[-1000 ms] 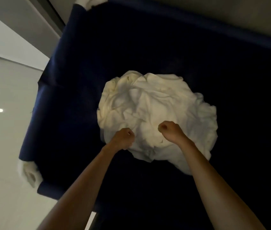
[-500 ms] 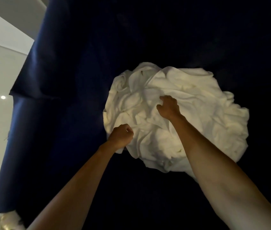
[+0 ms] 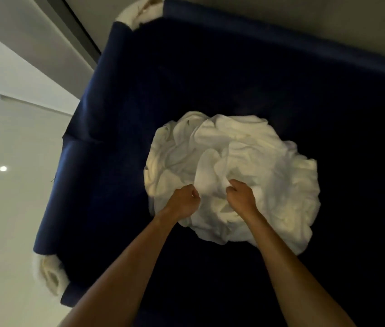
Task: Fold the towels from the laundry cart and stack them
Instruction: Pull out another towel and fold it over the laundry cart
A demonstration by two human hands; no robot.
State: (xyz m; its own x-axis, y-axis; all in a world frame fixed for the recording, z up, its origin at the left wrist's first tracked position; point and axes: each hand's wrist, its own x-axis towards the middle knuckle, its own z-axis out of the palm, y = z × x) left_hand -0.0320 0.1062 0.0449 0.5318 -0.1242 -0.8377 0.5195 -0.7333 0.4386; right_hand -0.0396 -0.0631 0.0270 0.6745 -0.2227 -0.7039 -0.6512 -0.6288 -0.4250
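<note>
One crumpled heap of white towels (image 3: pixel 245 156), low inside dark blue fabric laundry cart (image 3: pixel 73 185), right of centre on its bottom. Both hands on heap's near edge, close together but apart: left hand (image 3: pixel 183 200) fisted on a fold, right hand (image 3: pixel 242 195) curled into cloth just beside it. Bare forearms (image 3: pixel 125 267) reaching in from below. White padded corners (image 3: pixel 50 277) on cart rim. Pale glossy floor (image 3: pixel 5 232) left of cart

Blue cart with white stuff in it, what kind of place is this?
Probably a laundry or housekeeping room, maybe in a hotel. A navy cloth laundry cart holds a heap of crumpled white towels, which the left hand and right hand grip, and it stands on a shiny pale floor.
</note>
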